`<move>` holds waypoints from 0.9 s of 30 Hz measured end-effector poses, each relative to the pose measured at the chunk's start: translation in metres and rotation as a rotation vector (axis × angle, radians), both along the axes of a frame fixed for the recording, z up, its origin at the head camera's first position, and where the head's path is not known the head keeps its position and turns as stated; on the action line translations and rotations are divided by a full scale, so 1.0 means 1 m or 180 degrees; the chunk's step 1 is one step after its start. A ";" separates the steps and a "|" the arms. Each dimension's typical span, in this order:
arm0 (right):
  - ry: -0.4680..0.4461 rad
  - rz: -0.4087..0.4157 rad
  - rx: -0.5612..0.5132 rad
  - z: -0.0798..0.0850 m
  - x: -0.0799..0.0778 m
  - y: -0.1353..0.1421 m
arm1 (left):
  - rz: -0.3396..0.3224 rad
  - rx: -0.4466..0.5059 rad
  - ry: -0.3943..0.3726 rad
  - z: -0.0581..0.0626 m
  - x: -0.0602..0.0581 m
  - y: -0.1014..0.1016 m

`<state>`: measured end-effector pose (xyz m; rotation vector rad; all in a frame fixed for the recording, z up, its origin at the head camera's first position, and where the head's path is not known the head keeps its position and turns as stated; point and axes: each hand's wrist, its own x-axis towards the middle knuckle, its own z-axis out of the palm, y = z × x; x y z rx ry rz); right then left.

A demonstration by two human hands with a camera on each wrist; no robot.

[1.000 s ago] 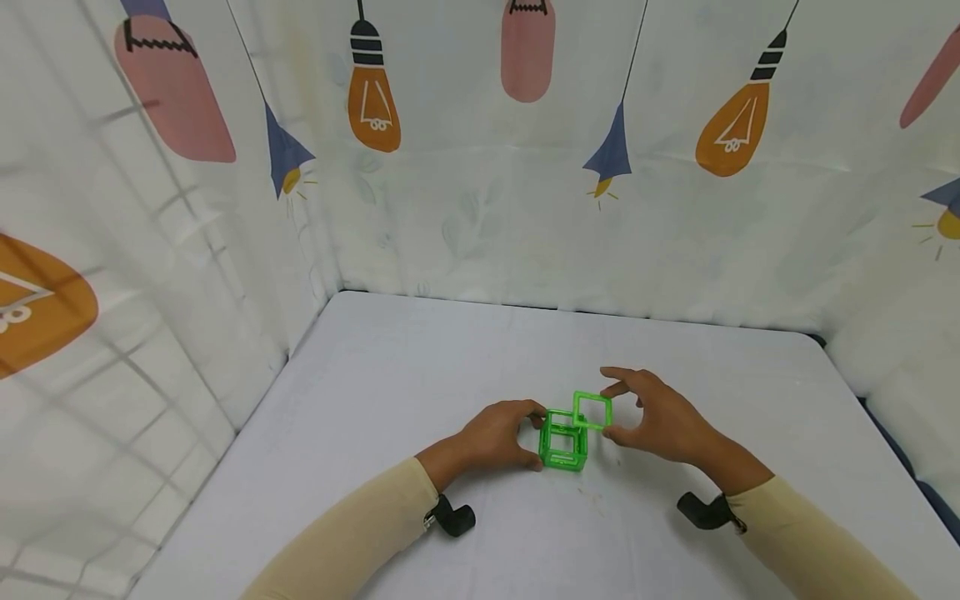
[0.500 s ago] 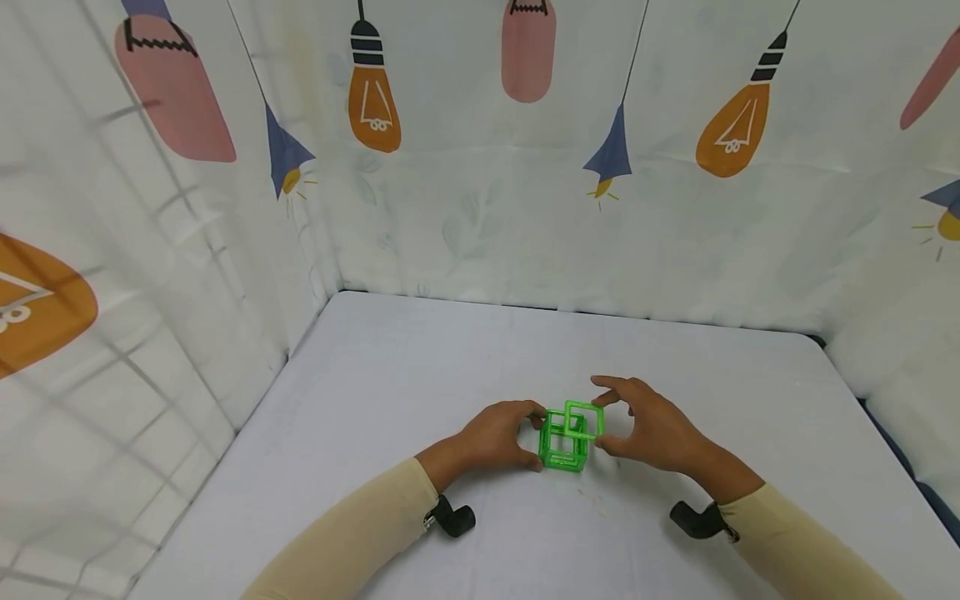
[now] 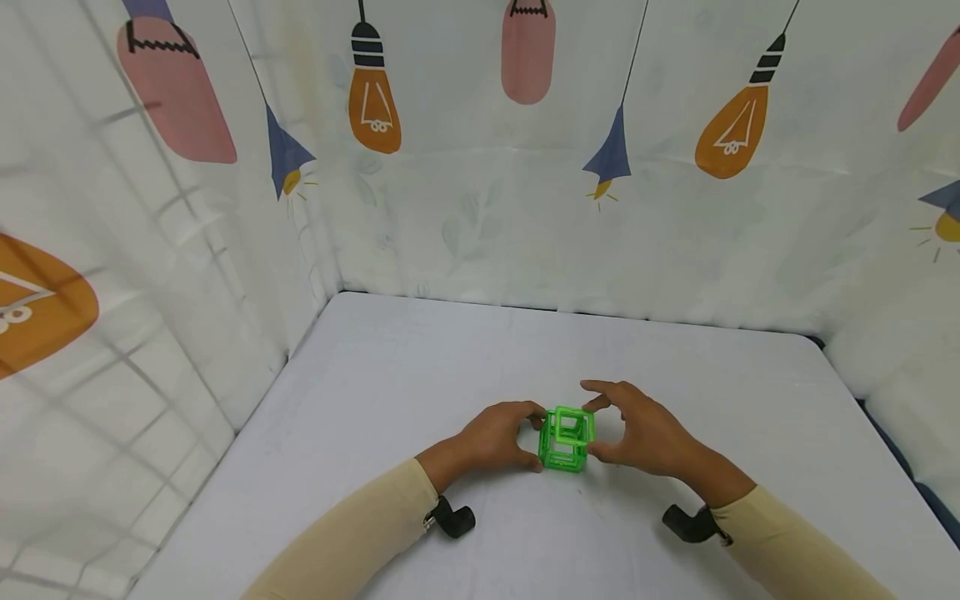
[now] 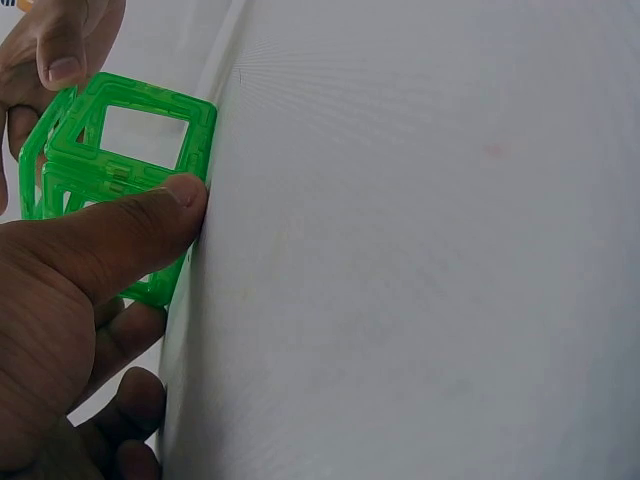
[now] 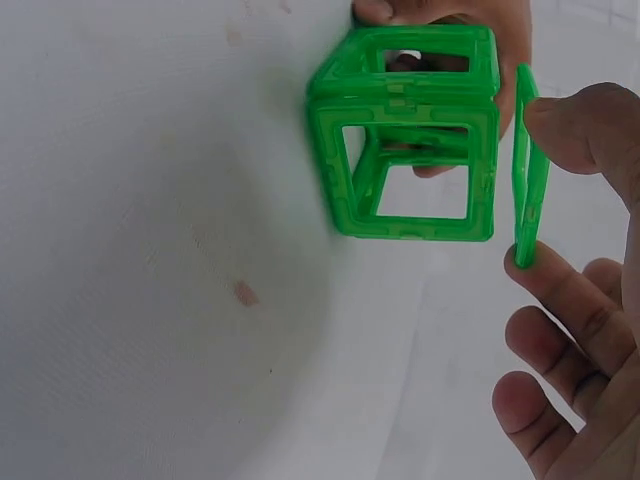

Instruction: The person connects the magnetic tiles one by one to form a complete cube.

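Note:
A small cube [image 5: 400, 228] built of see-through green magnetic tiles stands on the white table. My left hand [image 3: 489, 437] holds it from the left, the thumb laid along the near side and the fingers at the far side. Between thumb and fingertip, my right hand [image 3: 654, 433] pinches a single square magnetic tile [image 5: 537, 195] by opposite edges. In the right wrist view this tile stands a narrow gap away from the cube's upper side, roughly in line with it. From the head view the tile overlaps the cube's top. The right hand's other fingers are spread free.
The white table [image 3: 420, 350] reaches back to a hanging white cloth [image 3: 465, 225] printed with lamps and bulbs. More cloth closes off the left and right sides. A black wrist camera [image 3: 456, 518] sits at the left cuff, another black wrist camera [image 3: 690, 523] at the right.
My right hand has brought the square tile left and slightly down, from up and right of the cube to close over its top. The left hand and the cube have stayed put.

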<state>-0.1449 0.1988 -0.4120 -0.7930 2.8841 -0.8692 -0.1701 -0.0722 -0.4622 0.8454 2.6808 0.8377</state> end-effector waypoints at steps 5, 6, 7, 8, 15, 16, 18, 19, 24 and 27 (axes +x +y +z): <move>0.0045 0.0030 0.0004 0.000 0.001 -0.003 | -0.0003 0.0000 -0.0008 0.001 0.000 0.000; 0.0045 0.0030 0.0015 0.000 0.001 -0.004 | -0.0005 0.0005 -0.0008 0.001 0.001 -0.001; 0.0049 0.0032 0.0029 0.000 0.001 -0.005 | -0.0007 0.0010 -0.0009 0.001 0.001 -0.001; 0.0049 0.0035 0.0036 0.000 0.001 -0.005 | -0.0010 0.0013 -0.0007 0.001 0.001 -0.001; 0.0039 0.0021 0.0126 -0.003 0.001 -0.007 | -0.0040 -0.0008 0.0054 -0.001 0.000 -0.001; 0.0034 0.0014 0.0134 -0.003 0.001 -0.007 | -0.0035 -0.0006 0.0059 -0.001 0.000 -0.001; 0.0030 -0.0006 0.0159 -0.004 0.001 -0.006 | -0.0026 -0.0019 0.0069 -0.001 0.000 -0.001; 0.0028 -0.0015 0.0167 -0.004 0.001 -0.006 | -0.0019 -0.0026 0.0068 -0.001 0.000 -0.001; -0.0013 -0.0039 0.0156 -0.004 0.001 -0.005 | -0.0020 -0.0048 0.0067 0.000 0.000 0.000; -0.0018 -0.0051 0.0129 -0.005 0.002 -0.004 | -0.0012 -0.0052 0.0058 0.000 0.000 0.000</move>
